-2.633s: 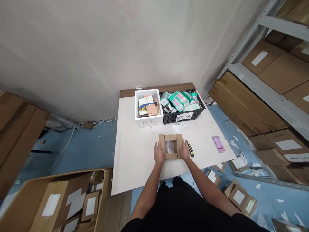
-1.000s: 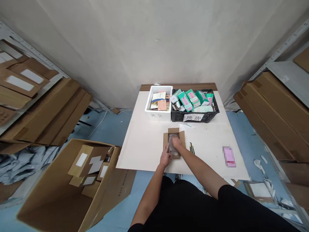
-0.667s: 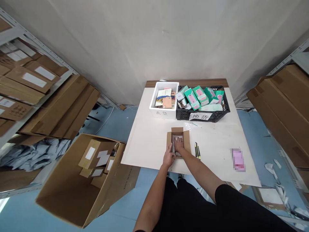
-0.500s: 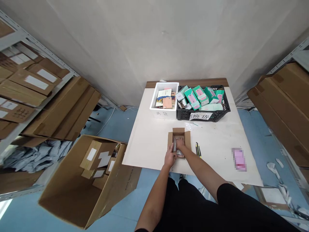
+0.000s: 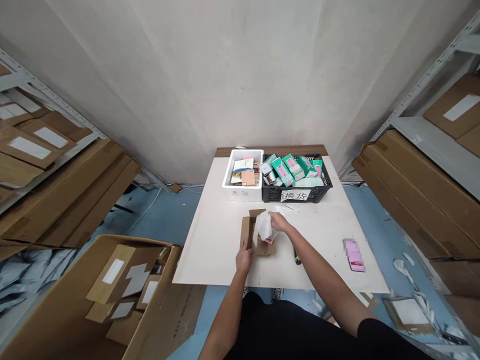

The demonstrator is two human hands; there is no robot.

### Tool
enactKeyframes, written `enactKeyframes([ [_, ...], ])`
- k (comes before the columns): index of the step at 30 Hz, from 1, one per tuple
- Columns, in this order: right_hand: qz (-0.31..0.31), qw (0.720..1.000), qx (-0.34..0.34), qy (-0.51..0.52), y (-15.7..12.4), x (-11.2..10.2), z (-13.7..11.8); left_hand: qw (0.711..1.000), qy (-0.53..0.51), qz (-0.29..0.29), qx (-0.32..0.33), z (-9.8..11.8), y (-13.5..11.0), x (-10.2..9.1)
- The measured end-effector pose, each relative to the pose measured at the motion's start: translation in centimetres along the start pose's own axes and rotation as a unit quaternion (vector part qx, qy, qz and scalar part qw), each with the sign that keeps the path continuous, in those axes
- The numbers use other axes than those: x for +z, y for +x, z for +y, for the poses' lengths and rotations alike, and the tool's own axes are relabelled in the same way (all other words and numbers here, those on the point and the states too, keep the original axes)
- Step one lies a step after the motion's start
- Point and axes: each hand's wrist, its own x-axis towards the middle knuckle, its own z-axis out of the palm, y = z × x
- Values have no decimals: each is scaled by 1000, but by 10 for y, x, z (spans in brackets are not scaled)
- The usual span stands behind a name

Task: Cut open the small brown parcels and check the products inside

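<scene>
A small open cardboard box [image 5: 248,233] stands on the white table [image 5: 217,235] in front of me. My left hand [image 5: 244,259] grips its near left corner. My right hand [image 5: 278,222] is closed on a white plastic-wrapped packet [image 5: 264,227] and holds it just above the box opening, with something pink showing beneath it. A black and yellow utility knife [image 5: 297,258] lies to the right of the box, partly hidden under my right forearm.
At the table's back stand a white foam bin [image 5: 242,194] with small boxes and a black crate [image 5: 305,192] of teal boxes. A pink object [image 5: 352,254] lies at the table's right. A large open carton [image 5: 93,295] sits on the floor left. Shelves of cartons flank both sides.
My right hand has drawn the white packet up out of the box, where it was reaching inside before. My left hand slid down to the box's near corner. The view shifted.
</scene>
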Motion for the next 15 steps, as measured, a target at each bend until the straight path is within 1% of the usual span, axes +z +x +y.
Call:
enactKeyframes([
  [2, -7, 997, -52, 47, 6, -24, 9, 1000, 17, 12, -10, -21, -2, -17],
  [3, -22, 995, -71, 65, 8, -31, 12, 1000, 24, 14, -12, -34, -4, -27],
  [4, -41, 993, -79, 72, 9, -34, 14, 999, 29, 20, -12, -47, -5, -38],
  [6, -92, 992, -62, 55, 10, -27, 17, 999, 39, 29, -16, -73, -8, -58],
  [8, -142, 990, -13, 15, 8, -7, 19, 998, 46, 36, -23, -97, -10, -76],
  [9, -161, 987, 23, -10, 5, 7, 20, 998, 49, 27, -31, -107, -12, -83],
  [11, -174, 978, 103, -53, -5, 38, 24, 997, 54, 14, -48, -121, -16, -92],
  [13, -137, 974, 164, -79, -17, 68, 27, 997, 54, 17, -58, -127, -22, -94],
  [15, -81, 976, 182, -86, -30, 93, 28, 996, 51, 44, -62, -125, -29, -91],
])
